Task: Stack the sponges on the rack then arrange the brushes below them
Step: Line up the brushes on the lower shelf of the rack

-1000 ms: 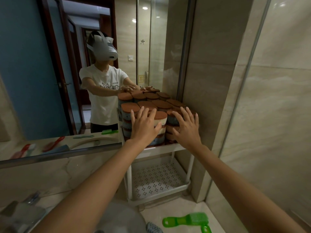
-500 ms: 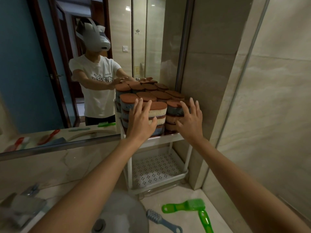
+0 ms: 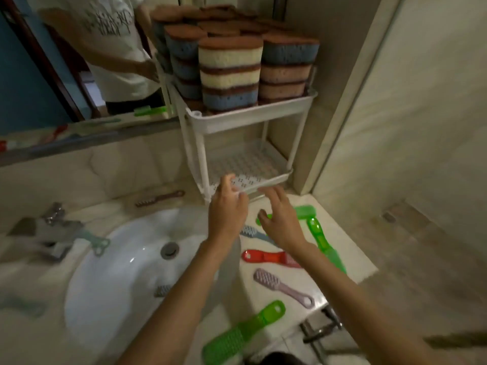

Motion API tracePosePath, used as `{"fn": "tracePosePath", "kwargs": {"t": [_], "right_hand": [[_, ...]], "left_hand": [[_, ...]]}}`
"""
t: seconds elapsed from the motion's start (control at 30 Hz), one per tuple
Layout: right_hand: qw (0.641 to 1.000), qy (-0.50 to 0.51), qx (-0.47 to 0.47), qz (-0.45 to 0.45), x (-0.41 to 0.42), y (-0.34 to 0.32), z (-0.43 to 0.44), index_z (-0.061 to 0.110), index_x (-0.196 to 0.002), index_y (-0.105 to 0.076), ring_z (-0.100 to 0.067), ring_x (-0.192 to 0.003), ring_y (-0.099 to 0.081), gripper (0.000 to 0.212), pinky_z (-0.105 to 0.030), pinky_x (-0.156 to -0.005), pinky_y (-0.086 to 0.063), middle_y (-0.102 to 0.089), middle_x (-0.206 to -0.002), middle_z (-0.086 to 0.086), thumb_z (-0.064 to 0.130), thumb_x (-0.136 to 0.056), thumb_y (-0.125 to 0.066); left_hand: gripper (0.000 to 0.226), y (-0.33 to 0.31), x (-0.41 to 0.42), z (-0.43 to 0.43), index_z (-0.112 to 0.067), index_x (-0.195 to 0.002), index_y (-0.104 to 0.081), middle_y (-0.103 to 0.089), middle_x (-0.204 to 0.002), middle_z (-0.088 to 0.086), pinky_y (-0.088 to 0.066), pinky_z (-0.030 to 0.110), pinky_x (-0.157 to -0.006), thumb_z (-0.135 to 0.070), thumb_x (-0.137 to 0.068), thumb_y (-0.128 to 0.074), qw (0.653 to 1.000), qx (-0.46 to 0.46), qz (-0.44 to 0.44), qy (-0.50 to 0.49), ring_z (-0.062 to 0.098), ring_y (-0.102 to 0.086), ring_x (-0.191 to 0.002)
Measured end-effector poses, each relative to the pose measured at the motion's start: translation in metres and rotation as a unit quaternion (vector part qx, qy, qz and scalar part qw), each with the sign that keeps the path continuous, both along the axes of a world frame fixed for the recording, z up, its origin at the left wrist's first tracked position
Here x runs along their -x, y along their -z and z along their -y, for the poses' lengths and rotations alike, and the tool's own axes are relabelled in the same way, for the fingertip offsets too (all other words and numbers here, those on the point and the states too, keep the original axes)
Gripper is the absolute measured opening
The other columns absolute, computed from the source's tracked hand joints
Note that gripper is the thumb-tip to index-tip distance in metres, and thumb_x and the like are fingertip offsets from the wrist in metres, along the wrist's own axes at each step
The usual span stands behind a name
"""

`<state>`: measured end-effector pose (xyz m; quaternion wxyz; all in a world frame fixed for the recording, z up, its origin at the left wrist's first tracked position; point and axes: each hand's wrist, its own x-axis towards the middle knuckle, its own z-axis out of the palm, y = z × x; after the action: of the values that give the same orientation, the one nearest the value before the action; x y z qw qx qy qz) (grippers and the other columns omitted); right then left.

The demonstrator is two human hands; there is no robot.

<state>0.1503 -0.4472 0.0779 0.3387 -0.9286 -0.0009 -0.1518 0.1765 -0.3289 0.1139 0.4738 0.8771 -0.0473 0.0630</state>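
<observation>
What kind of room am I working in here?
Most likely a bathroom. A white sink with a tap sits in the counter, a wall mirror hangs above it, and a small white rack stacked with sponges stands in the tiled corner.

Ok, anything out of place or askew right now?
The brown-topped sponge stacks on the white rack stand straight on its top shelf. The plastic brushes lie scattered at mixed angles on the counter, and a grey brush head sits inside the white sink basin.
</observation>
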Motion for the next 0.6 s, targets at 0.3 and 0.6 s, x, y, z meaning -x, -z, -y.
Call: {"fn": "tracePosePath", "kwargs": {"t": [0.3, 0.6], "right_hand": [[0.935, 0.013, 0.144, -0.323, 0.082, 0.092, 0.022, 0.006, -0.12, -0.049, -0.027, -0.117, -0.045, 0.045, -0.035, -0.091, -0.046, -0.045, -0.127, -0.011, 0.029, -0.084, -0.063], [0.909, -0.012, 0.182, -0.374, 0.082, 0.118, 0.03, 0.005, -0.11, -0.051, -0.027, -0.102, -0.057, 0.024, -0.035, -0.08, -0.049, -0.054, -0.115, -0.013, 0.02, -0.091, -0.054]], "left_hand": [[0.025, 0.108, 0.065, -0.017, -0.008, -0.114, -0.053, -0.059, -0.123, 0.008, -0.039, 0.024, -0.084, -0.016, -0.09, -0.05, 0.943, -0.158, -0.281, 0.084, 0.024, -0.054, -0.113], [0.032, 0.124, 0.074, -0.02, -0.008, -0.115, -0.057, -0.061, -0.121, 0.01, -0.044, 0.027, -0.091, -0.019, -0.086, -0.06, 0.921, -0.19, -0.328, 0.092, 0.024, -0.057, -0.112]]}}
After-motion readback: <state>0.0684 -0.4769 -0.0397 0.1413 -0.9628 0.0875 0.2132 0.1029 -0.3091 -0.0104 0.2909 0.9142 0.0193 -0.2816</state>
